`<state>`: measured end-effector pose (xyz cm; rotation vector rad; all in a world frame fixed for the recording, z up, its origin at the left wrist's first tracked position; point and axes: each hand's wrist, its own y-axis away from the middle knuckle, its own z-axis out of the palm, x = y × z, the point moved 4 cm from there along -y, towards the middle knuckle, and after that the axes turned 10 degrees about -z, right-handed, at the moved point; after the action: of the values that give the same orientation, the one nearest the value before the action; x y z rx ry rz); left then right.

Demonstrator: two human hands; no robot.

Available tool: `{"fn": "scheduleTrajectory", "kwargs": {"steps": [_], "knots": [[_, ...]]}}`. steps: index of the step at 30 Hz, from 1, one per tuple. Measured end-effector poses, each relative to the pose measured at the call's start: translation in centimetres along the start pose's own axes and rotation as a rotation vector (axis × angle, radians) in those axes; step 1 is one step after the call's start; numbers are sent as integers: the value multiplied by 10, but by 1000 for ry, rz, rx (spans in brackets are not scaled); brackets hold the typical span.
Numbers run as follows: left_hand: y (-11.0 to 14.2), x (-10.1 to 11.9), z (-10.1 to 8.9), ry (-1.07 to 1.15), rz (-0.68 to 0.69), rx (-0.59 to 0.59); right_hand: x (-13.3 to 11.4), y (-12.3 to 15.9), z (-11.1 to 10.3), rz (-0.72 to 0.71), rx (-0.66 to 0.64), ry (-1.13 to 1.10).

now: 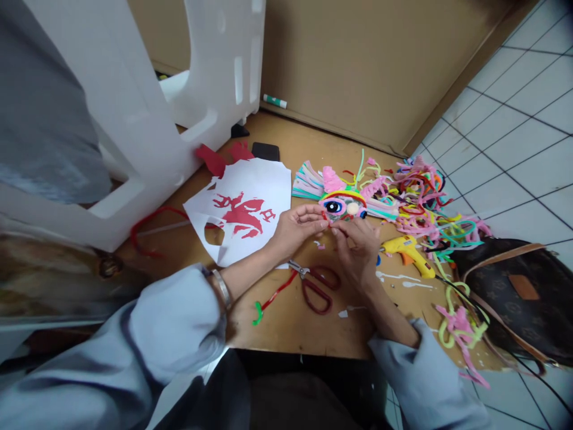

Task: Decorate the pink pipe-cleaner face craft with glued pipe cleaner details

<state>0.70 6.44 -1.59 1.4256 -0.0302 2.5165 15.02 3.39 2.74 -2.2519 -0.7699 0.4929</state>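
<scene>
A colourful pipe-cleaner face with a black eye and a pale pompom nose lies on a brown cardboard sheet. My left hand and my right hand meet just below it. Both hands pinch a small red piece at the craft's lower edge, fingers curled together. Red-handled scissors lie on the cardboard between my wrists. A metal bracelet circles my left wrist.
A yellow glue gun lies right of my hands beside a tangled heap of pipe cleaners. A white paper with a red cutout is to the left, a white plastic chair behind it. A brown handbag sits on the tiled floor.
</scene>
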Motion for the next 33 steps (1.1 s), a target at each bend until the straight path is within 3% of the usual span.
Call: {"fn": "scheduleTrajectory", "kwargs": {"steps": [4,11,14,17,23,27,33], "knots": [[0,1,2,-34,25,-17,2,1,1,101,1,-80],[3,-4,5,-48,108,122,2,7,3,328,98,-237],[4,-2,7,-114,96,75,2,6,1,303,82,-221],[6,6,7,-218,167,54,4,6,1,267,49,-201],[10,13,7,-476,343,180,1,6,4,210,18,-150],[5,11,2,-449,328,223,-2,5,1,177,9,-123],[-2,11,-3,-446,292,159,4,6,-3,178,31,-40]]}}
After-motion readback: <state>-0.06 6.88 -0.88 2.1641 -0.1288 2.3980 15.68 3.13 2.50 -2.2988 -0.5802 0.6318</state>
